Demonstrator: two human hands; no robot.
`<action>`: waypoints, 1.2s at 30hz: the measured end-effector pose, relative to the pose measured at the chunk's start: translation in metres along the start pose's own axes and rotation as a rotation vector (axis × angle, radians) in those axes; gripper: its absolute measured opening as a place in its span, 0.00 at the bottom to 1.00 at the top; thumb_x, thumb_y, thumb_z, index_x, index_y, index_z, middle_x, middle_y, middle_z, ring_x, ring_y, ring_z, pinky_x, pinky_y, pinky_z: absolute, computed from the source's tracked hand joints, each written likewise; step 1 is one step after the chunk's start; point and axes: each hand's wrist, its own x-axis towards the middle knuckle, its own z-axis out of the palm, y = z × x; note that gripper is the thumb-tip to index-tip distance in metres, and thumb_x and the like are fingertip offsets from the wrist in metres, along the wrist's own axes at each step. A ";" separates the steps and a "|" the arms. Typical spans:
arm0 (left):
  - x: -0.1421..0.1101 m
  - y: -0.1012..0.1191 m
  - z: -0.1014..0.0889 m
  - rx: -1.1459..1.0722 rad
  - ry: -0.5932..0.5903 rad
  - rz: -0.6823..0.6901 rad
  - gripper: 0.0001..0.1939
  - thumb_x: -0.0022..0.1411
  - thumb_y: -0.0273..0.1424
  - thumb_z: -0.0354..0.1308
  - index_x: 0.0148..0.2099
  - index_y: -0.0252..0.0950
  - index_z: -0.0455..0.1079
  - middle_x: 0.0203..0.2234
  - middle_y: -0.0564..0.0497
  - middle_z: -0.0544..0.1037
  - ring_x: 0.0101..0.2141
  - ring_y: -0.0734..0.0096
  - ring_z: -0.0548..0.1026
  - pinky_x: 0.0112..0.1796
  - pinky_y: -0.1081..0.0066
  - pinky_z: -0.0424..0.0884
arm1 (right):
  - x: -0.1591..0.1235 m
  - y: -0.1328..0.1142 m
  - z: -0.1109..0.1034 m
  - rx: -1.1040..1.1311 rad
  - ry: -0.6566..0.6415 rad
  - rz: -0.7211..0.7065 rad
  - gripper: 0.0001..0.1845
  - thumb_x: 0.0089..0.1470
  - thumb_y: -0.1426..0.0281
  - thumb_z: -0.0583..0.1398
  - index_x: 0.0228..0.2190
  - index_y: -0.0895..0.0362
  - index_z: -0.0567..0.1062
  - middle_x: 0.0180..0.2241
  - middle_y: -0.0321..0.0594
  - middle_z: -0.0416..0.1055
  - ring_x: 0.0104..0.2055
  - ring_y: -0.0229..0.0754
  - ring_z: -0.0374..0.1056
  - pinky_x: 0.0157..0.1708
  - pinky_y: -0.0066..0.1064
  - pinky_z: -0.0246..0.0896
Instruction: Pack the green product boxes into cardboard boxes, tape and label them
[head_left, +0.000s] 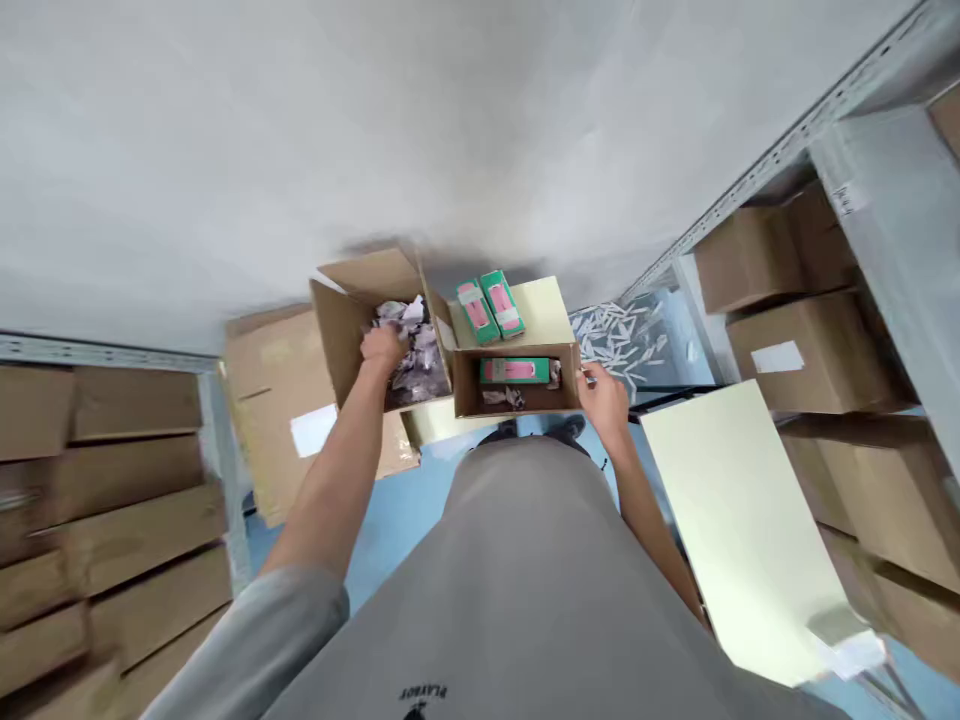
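My left hand (384, 347) reaches into a tall open cardboard box (330, 330) full of small plastic-wrapped items (420, 360). Its fingers are closed among them, and what they hold is hidden. My right hand (604, 393) pinches the right wall of a smaller open carton (469, 390). Inside that carton lie a green and pink box (517, 371) and a few small wrapped pieces (504, 398). Two more green and pink boxes (491, 306) rest side by side just behind the carton, on a pale yellow board (546, 308).
Shelves of cardboard boxes stand at the left (135, 530) and right (787, 350). A flattened-looking large carton (277, 360) is left of the tall box. Many white sticks (611, 335) lie on the right. A pale yellow tabletop (742, 520) stands near my right arm.
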 end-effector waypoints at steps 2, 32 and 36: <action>-0.001 0.002 -0.007 0.034 0.039 -0.042 0.27 0.74 0.35 0.60 0.68 0.24 0.73 0.63 0.19 0.77 0.65 0.30 0.76 0.61 0.46 0.74 | -0.001 0.001 0.002 0.027 0.006 -0.002 0.19 0.74 0.62 0.57 0.57 0.55 0.82 0.50 0.46 0.87 0.45 0.52 0.82 0.45 0.35 0.66; -0.175 0.060 0.068 -0.423 0.370 0.586 0.25 0.75 0.31 0.59 0.70 0.30 0.69 0.73 0.24 0.65 0.75 0.36 0.65 0.72 0.39 0.66 | 0.014 -0.012 0.002 -0.221 -0.153 0.082 0.23 0.81 0.63 0.48 0.59 0.58 0.79 0.48 0.54 0.86 0.50 0.55 0.81 0.46 0.35 0.63; -0.180 0.064 0.072 -0.317 0.310 0.604 0.26 0.76 0.30 0.58 0.72 0.30 0.69 0.79 0.24 0.56 0.78 0.32 0.58 0.72 0.35 0.63 | -0.007 0.019 0.007 -0.174 -0.119 0.169 0.24 0.81 0.64 0.47 0.56 0.61 0.80 0.46 0.56 0.85 0.46 0.56 0.80 0.43 0.36 0.61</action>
